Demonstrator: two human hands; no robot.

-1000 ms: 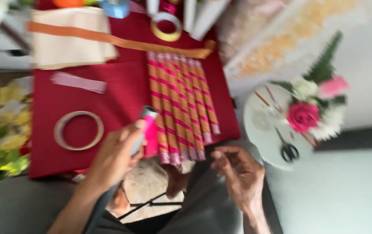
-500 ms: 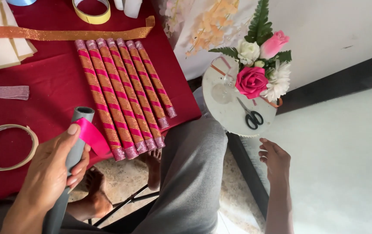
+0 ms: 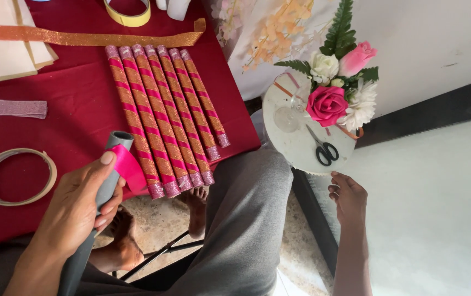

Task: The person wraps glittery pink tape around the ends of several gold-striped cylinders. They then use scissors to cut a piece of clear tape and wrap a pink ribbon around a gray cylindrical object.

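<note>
A dark red cloth (image 3: 76, 104) covered the table. Six finished sticks (image 3: 164, 109) wrapped in orange and pink glitter lay side by side on it, running from 11 o'clock toward 5 o'clock. A tape ring (image 3: 16, 176) sat at 9 o'clock, a yellow tape roll (image 3: 128, 12) at 12, a gold strip (image 3: 90, 38) below it. At 3 o'clock, scissors (image 3: 323, 149) and flowers (image 3: 338, 90) rested on a round white stand (image 3: 293, 145).
</note>
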